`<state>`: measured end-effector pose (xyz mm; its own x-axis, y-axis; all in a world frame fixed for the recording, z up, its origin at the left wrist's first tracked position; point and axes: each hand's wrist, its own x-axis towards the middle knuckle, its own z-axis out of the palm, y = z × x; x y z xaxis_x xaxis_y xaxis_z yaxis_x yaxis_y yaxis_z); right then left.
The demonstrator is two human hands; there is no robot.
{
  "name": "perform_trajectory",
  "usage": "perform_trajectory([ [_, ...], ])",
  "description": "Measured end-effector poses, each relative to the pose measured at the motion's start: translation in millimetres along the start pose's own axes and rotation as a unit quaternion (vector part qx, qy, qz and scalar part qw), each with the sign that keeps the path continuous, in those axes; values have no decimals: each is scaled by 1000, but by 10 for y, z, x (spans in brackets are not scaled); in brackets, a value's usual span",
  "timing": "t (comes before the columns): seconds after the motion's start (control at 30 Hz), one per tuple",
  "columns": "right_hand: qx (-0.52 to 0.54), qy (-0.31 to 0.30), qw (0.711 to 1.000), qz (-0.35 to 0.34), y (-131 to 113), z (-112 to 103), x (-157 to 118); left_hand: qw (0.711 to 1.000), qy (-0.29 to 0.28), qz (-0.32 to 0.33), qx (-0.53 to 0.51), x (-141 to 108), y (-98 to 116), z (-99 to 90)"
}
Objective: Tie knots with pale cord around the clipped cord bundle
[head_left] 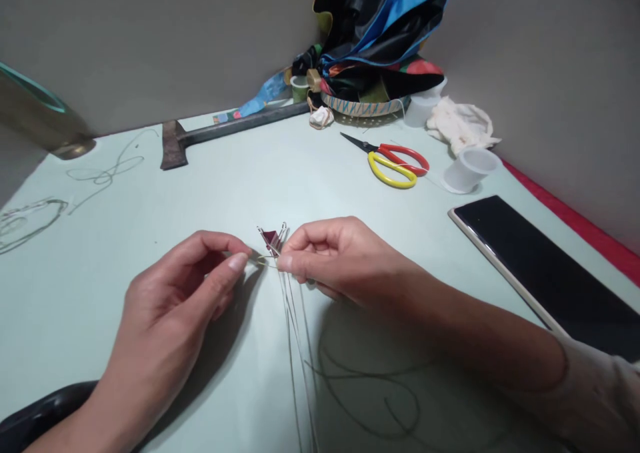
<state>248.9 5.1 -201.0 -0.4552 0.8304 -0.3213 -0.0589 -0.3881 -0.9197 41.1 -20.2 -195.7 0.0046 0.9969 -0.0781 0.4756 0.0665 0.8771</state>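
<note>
A dark red binder clip [271, 241] with its wire handles spread sits at the middle of the table, and several thin cords [291, 333] run from it toward me. Just left of the clip, my left hand [185, 299] pinches a thin greenish cord between thumb and forefinger. My right hand [340, 256] is closed in a pinch on the cord right beside the clip, partly covering it. A small loop of cord [265, 261] spans the short gap between my fingertips. Loose cord [370, 376] curls on the table under my right forearm.
A hammer-like tool [175, 145] lies at the back. Red-and-yellow-handled scissors [395, 165], a white plastic cup [470, 169] and a phone [545, 266] are on the right. Behind stands a basket [365, 106] of fabric pieces. Cord coils [107, 173] lie on the left.
</note>
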Motion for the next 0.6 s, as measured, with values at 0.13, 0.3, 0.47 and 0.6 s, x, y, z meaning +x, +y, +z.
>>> perform_trajectory([
  [0.13,26,-7,1000,3,25,-1,15,973,-46,62,220,58,33,19],
  [0.3,-25,16,999,14,116,23,57,932,-57,109,340,109,11,127],
  [0.47,-50,23,998,23,136,38,64,928,-68,122,346,159,3,126],
  [0.6,-40,20,999,14,118,32,50,938,-74,131,314,153,11,87],
])
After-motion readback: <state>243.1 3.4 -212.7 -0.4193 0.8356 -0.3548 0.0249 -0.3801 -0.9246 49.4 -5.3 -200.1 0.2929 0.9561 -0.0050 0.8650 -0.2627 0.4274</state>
